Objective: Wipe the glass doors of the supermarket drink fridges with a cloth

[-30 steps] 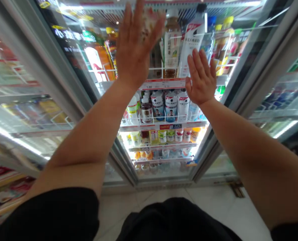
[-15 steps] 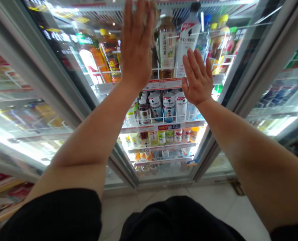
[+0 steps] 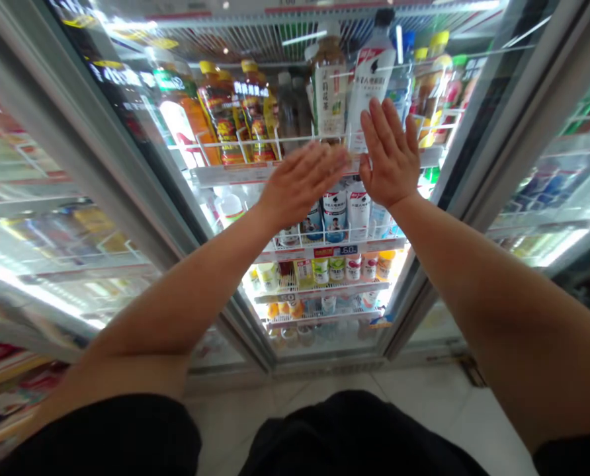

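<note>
My left hand [image 3: 305,182] lies flat, tilted to the right, over the glass door [image 3: 295,340] of a drinks fridge. A thin pale edge of what looks like a cloth [image 3: 347,158] shows at its blurred fingertips; the rest is hidden under the hand. My right hand [image 3: 391,155] is spread against the same glass, its fingers pointing up and nothing in it. Behind the door, a brown tea bottle [image 3: 331,99] and a white-labelled bottle [image 3: 374,69] stand near the two hands.
Wire shelves [image 3: 235,173] inside hold several bottles and cups. Grey door frames [image 3: 176,218] run down both sides, with neighbouring fridges beyond. Pale floor tiles [image 3: 325,390] lie below. A shelf with packets [image 3: 12,390] stands at lower left.
My left hand has swept down from the upper part of the glass and turned toward the right, close to my right hand. My right hand has stayed in place.
</note>
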The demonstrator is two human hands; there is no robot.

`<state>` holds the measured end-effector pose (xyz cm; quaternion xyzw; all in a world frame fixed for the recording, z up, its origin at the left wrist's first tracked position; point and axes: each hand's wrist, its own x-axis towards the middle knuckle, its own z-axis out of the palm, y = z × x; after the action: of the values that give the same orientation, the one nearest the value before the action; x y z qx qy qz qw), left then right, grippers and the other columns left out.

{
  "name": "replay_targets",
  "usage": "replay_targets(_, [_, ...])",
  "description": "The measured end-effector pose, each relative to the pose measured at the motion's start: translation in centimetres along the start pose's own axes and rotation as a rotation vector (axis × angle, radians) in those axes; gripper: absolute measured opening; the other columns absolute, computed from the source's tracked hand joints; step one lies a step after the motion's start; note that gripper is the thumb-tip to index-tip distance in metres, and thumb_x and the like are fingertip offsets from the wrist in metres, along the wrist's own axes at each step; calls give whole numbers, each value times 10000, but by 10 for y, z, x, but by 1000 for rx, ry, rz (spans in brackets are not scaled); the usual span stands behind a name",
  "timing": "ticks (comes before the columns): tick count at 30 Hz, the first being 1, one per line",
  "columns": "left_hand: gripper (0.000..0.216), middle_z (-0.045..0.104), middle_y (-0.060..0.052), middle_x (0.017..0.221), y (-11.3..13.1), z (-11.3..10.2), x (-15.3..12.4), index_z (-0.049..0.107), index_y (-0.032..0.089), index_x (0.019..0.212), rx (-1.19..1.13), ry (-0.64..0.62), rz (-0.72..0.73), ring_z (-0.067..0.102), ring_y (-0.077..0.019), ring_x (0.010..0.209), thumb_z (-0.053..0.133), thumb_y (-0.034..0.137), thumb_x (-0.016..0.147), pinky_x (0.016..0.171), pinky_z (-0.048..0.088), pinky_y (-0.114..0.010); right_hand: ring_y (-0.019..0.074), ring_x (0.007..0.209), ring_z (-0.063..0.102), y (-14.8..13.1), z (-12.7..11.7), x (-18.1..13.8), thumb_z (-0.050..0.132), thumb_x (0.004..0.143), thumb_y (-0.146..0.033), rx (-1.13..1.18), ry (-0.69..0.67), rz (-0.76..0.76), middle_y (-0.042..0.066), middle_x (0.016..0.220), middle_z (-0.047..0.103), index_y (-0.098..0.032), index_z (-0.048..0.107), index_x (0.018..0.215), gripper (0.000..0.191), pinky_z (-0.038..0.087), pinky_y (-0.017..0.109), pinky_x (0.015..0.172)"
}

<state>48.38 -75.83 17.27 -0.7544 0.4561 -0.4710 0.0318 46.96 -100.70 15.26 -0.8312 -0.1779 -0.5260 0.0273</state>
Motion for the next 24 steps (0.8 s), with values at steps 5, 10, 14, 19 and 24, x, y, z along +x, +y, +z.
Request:
replay_targets(5, [429,252,48,1653,-18,-3,-3,448,338,1477,87,271,-214,134,-196,1548,302,324,1073,1276,196,-518,218,1554,62,1,1,-1,164,1002,-439,-2,2,-5,-123,1646,66,-352,97,1612,620,74,564,1308])
replay_targets(10, [446,518,11,1500,-5,10,-17,472,350,1472,60,251,-201,353,-180,1470,254,317,1085,1229,328,-498,204,1557,94,2,4,0,173,999,-432,-4,36,-8,-136,1637,94,-371,124,1607,613,70,532,1313])
replay_targets(14, [448,505,70,1508,9,20,-35,466,358,1469,-74,-35,148,351,-141,1474,251,259,1090,1222,366,-451,207,1557,104,1,3,1,172,1000,-422,-10,33,-10,-118,1640,127,-349,143,1609,614,86,545,1310])
replay_targets(19, [436,373,83,1584,-2,20,-40,429,373,1494,39,218,-195,157,-205,1542,354,327,1067,1234,242,-586,203,1560,97,1,3,0,186,1004,-444,-22,31,-3,-109,1636,180,-361,138,1607,610,94,571,1303])
replay_targets(24, [431,529,132,1470,32,42,-65,508,383,1425,-86,-111,201,441,-126,1414,353,216,1059,1170,431,-399,216,1557,97,0,1,0,182,1006,-440,-4,25,-7,-99,1646,136,-338,159,1608,610,93,556,1307])
